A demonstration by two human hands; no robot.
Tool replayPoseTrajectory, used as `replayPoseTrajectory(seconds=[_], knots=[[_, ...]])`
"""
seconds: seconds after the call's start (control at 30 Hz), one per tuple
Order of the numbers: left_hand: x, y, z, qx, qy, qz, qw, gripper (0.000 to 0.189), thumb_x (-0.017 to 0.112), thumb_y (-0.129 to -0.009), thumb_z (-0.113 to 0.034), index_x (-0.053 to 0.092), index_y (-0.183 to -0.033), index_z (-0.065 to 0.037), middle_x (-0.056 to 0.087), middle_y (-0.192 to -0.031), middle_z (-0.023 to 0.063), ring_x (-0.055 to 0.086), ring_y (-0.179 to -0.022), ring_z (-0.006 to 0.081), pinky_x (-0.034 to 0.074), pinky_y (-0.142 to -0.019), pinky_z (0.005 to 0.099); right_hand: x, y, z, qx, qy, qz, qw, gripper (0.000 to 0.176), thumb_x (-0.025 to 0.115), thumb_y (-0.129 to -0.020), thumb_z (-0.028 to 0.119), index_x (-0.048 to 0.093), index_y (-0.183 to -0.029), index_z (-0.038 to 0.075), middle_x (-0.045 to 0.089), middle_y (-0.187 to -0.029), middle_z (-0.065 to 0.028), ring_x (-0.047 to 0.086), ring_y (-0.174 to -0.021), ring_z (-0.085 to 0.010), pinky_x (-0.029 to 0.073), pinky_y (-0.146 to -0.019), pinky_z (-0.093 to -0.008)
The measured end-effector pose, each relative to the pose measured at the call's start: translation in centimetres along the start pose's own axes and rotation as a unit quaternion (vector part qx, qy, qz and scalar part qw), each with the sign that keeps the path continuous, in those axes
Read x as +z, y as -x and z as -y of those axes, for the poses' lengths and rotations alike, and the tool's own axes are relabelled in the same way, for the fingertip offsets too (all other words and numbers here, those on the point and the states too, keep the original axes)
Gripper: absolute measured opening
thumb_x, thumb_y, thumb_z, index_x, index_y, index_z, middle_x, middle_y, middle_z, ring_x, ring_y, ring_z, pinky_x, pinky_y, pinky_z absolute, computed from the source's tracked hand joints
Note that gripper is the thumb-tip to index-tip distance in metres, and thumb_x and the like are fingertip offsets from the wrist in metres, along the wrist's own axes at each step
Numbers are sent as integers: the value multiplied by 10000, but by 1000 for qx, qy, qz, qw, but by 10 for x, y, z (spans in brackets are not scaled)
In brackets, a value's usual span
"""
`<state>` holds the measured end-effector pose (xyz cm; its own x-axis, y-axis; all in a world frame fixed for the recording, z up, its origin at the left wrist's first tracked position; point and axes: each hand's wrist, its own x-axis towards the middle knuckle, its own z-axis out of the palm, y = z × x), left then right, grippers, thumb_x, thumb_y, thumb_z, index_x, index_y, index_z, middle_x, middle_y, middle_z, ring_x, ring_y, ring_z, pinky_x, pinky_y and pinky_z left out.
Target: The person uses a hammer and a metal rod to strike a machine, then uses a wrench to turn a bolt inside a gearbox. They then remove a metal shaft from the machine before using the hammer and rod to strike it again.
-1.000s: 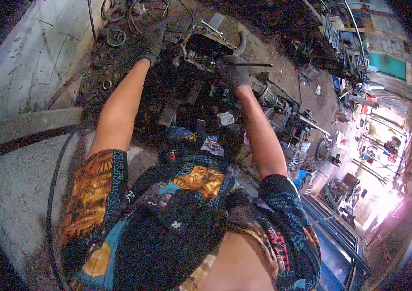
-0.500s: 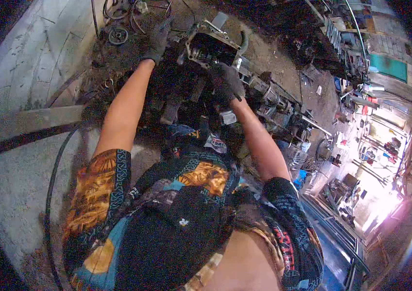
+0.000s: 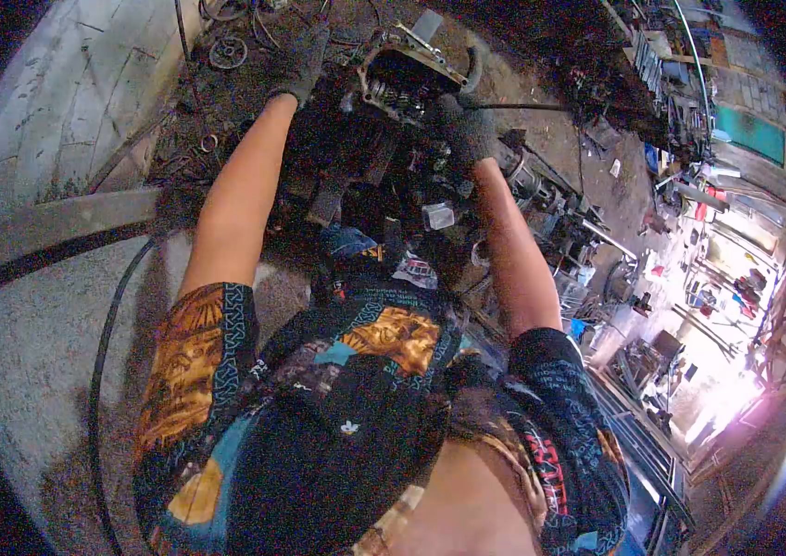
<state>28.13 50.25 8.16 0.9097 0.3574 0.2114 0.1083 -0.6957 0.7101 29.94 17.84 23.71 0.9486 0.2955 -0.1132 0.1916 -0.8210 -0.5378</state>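
Observation:
Both hands wear dark grey work gloves. My left hand (image 3: 302, 67) reaches forward, left of an opened metal gearbox-like housing (image 3: 370, 93), with its fingers stretched out; I see nothing held in it. At the housing's right near corner, my right hand (image 3: 465, 132) is closed on a thin dark rod (image 3: 532, 107) that sticks out to the right. What the rod's other end touches is hidden by the glove. Inside the housing, greasy shafts and gears (image 3: 397, 95) show dimly. A curved grey hose (image 3: 475, 69) stands at its far right side.
A small clear plastic container (image 3: 438, 217) sits nearer my body. Machine parts (image 3: 527, 181) lie to the right. A spoked wheel (image 3: 227, 53) and cables are on the dirty floor at far left. A black hose (image 3: 101, 371) runs down the left side.
My right hand has moved right and slightly nearer to the housing's corner, and the thin rod now shows beside it. My left hand stays almost in place; the view has shifted slightly.

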Motion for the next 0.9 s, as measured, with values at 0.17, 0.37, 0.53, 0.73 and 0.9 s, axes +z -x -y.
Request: replayPoseTrajectory(seconds=[0.17, 0.37, 0.53, 0.73, 0.9], knots=[[-21, 11, -17, 47, -45, -6, 998, 443, 358, -1027, -361, 530, -1339, -97, 550, -1356, 148, 500, -1248, 361, 409, -1033, 448, -1, -16, -4, 11, 13, 84, 996, 362, 591, -894, 355, 676, -910, 4, 679, -825, -189, 636, -759, -322, 480, -740, -454], [-20, 12, -24, -20, 31, -21, 999, 436, 376, -1020, -373, 527, -1349, -130, 558, -1341, 164, 522, -1217, 378, 419, -1019, 457, 28, -57, -49, -160, 7, 154, 975, 261, 644, -879, 235, 665, -1016, 14, 700, -885, -115, 615, -727, -271, 503, -732, -423], [-18, 12, -22, -35, 52, -1, 998, 444, 401, -1010, -371, 525, -1348, -111, 557, -1344, 165, 523, -1219, 376, 420, -1017, 453, 38, -63, -33, -352, 28, 37, 935, 232, 637, -883, 231, 659, -956, 12, 681, -825, -99, 576, -691, -228, 496, -714, -393], [8, 14, 10, 42, 3, -69, 997, 436, 412, -1003, -350, 519, -1355, -117, 551, -1351, 165, 518, -1223, 377, 425, -1009, 452, -28, -66, -28, -96, -8, 159, 983, 247, 631, -884, 253, 646, -907, 7, 654, -782, -103, 558, -678, -220, 487, -704, -385], [-19, 9, -19, -5, -48, -5, 999, 433, 424, -992, -323, 501, -1376, -140, 539, -1363, 165, 504, -1234, 382, 430, -999, 452, -9, -50, -10, -339, 101, -210, 912, 431, 601, -895, 264, 567, -1258, 34, 637, -722, -116, 579, -680, -229, 496, -703, -398]])
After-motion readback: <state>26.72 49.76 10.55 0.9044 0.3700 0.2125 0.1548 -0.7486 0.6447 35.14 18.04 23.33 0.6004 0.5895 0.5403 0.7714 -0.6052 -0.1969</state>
